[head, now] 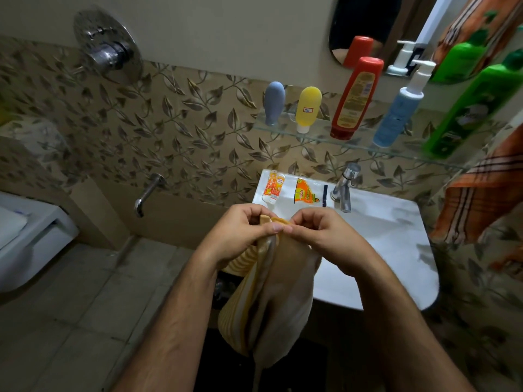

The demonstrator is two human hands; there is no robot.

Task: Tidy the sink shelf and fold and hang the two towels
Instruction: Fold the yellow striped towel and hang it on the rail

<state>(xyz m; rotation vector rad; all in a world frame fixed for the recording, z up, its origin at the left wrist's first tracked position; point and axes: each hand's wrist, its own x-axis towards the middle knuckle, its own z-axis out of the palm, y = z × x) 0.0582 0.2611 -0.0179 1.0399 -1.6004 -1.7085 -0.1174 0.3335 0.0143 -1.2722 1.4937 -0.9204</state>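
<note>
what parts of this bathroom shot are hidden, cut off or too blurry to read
All in the head view:
- Beige and yellow striped towel: its top edge is covered by the grip of the left hand and right hand; its lower end runs off the bottom edge.
- Orange checked towel: cut off by the right edge, so its hanger is unseen.
- Tall green bottle: blurred, label unreadable.
- Orange sachet on the white sink: print too small.
</note>
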